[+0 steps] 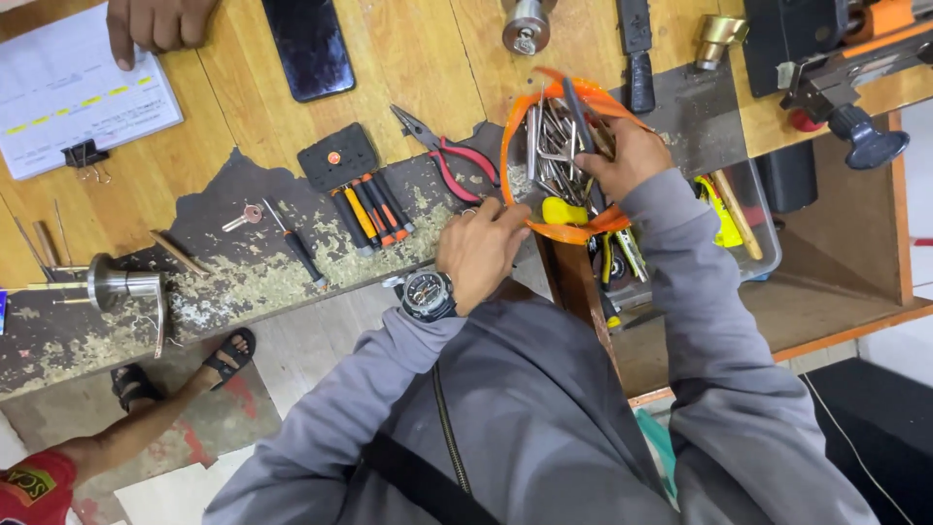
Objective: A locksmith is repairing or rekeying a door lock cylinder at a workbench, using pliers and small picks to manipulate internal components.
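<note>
I see a round orange plastic container (573, 231), crammed with upright metal tools and drill bits (554, 136), sitting at the near edge of the worn wooden workbench (418, 58), just above a wooden post that drops away below it. My right hand (622, 156) reaches into the top of that container with its fingers closed around a dark-handled tool among the metal shafts. My left hand (478, 251), with a black wristwatch (426, 294) on the wrist, rests against the container's left rim; the fingers curl toward the orange wall, but I cannot tell whether they actually grip it. Just to the left of the container lie red-handled pliers (452, 156) and a row of orange-and-black screwdrivers (369, 209) beside a small black case (337, 156), with wood shavings strewn along the bench edge. Farther left there is a small key (243, 218) and a silver lever door handle (121, 284). A black smartphone (309, 44) lies near the far edge, next to a clipboard of white paper (73, 92) that another person's hand (155, 24) touches. Below the bench, someone's sandalled foot (228, 352) shows on the floor.
</note>
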